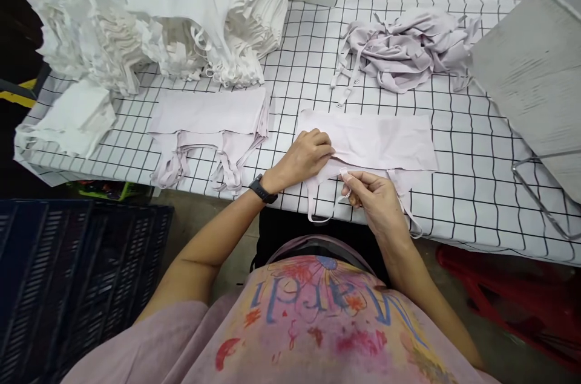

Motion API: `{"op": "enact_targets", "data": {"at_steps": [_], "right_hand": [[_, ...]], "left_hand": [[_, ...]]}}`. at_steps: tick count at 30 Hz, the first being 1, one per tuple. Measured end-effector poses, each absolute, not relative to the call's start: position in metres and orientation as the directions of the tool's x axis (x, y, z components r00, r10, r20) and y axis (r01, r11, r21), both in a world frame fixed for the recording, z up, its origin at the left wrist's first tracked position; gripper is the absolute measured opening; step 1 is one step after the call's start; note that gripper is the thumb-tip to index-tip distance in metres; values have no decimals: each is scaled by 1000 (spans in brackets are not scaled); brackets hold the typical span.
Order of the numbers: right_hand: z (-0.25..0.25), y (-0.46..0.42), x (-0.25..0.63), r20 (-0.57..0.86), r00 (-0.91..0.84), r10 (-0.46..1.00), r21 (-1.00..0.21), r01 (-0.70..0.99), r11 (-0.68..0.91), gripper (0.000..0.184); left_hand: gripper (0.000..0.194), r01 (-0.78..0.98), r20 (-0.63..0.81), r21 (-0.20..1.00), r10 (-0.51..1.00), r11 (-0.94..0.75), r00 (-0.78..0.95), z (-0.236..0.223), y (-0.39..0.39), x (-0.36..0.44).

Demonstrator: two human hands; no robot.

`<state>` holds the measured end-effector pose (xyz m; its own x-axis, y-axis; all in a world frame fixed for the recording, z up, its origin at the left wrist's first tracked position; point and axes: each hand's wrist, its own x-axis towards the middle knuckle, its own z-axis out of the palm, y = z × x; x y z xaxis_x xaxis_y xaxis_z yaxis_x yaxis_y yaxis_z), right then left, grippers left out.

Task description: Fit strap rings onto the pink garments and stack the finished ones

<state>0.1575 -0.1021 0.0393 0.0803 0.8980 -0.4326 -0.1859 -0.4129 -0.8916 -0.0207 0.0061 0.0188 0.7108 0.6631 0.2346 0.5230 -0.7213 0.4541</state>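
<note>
A pale pink folded garment (381, 141) lies flat on the checked table (472, 190) near its front edge. My left hand (305, 156) rests curled on the garment's left end and presses it down. My right hand (374, 198) is just below it, with its fingers pinched on a thin white strap (323, 210) that loops down over the table's edge. A black watch is on my left wrist.
A folded stack of the same pink pieces (209, 124) lies to the left. A heap of loose pink garments (408, 48) lies behind. A large pile of white fabric (158, 15) fills the back left. Grey boards (535, 75) lie at right, a dark crate (68, 287) stands low left.
</note>
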Motion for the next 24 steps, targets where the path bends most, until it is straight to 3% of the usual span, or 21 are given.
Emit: {"op": "enact_targets", "data": {"at_steps": [4, 7, 17, 24], "right_hand": [[38, -95, 152, -435, 71, 898, -889, -195, -415, 30], [37, -89, 148, -439, 75, 895, -885, -209, -416, 30], [39, -71, 142, -448, 162, 879, -892, -141, -429, 26], [41, -65, 145, -480, 150, 865, -877, -127, -464, 22]], "left_hand": [[12, 471, 249, 568, 686, -675, 683, 13, 15, -22], [10, 440, 249, 586, 668, -681, 701, 13, 20, -21], [19, 416, 384, 327, 522, -849, 762, 16, 17, -14], [26, 400, 446, 267, 481, -877, 755, 16, 15, -12]]}}
